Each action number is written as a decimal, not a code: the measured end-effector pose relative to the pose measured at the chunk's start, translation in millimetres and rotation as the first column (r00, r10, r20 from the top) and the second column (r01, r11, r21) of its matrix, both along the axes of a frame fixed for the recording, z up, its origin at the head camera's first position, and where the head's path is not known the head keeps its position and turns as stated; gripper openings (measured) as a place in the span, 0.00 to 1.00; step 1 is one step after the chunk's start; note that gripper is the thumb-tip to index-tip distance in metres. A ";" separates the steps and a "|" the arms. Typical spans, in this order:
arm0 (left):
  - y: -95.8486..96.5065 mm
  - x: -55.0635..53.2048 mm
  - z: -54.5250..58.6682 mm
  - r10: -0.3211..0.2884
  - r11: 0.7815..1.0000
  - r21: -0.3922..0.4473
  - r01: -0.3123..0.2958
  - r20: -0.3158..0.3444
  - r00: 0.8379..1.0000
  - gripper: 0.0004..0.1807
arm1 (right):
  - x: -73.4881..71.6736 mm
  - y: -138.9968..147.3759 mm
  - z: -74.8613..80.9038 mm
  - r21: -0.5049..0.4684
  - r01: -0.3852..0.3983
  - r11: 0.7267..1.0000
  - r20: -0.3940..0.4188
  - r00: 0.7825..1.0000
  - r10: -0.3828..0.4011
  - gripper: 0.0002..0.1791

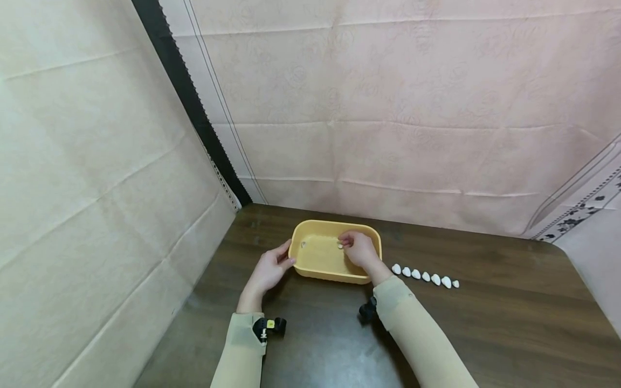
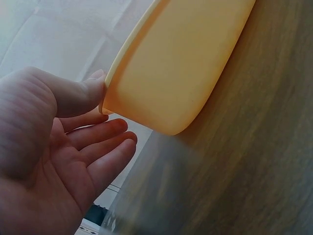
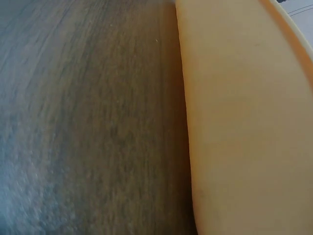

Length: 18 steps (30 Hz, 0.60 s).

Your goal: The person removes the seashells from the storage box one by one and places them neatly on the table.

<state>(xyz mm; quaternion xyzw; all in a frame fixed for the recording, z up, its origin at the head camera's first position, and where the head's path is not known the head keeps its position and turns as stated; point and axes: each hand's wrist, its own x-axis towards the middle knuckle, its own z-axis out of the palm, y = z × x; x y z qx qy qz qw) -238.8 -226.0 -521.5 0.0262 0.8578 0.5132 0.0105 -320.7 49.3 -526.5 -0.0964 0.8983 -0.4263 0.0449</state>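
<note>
A yellow plastic tray [image 1: 315, 276] with raised sides stands on the table. My left hand [image 1: 269, 269] holds its left end; in the left wrist view, the thumb and index finger of that hand [image 2: 63, 142] grip the rim, while the other fingers stay loosely spread. Over the tray's right part, my right hand [image 1: 360, 249] reaches in with curled fingers, pinching a small white pebble [image 1: 340, 246] at the fingertips. Another pale pebble [image 1: 303, 244] lies in the tray's left part. The right wrist view shows only the tray's outer wall [image 3: 244, 122] and tabletop, not the hand.
Several white pebbles [image 1: 426, 276] lie in a slanting row on the dark wooden table [image 1: 504, 291], to the right of the tray. Pale cloth [image 1: 388, 108] hangs behind the table and along its left side.
</note>
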 end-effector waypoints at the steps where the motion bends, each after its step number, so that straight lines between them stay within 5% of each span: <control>1: -0.2 -0.1 -0.3 -0.001 1.000 -0.002 0.001 -0.004 1.000 0.32 | 0.0 -0.2 0.2 0.000 -0.003 1.000 0.005 1.000 0.003 0.15; 12: 0.8 -0.1 -0.1 0.006 1.000 -0.005 -0.006 0.000 1.000 0.32 | -0.5 -1.2 -1.3 -0.013 -0.062 0.998 0.038 0.997 0.063 0.13; 18: 0.9 -0.5 0.5 0.001 1.000 -0.004 -0.001 -0.005 1.000 0.32 | -0.7 -0.3 -0.6 -0.014 -0.098 0.995 0.068 0.993 0.099 0.21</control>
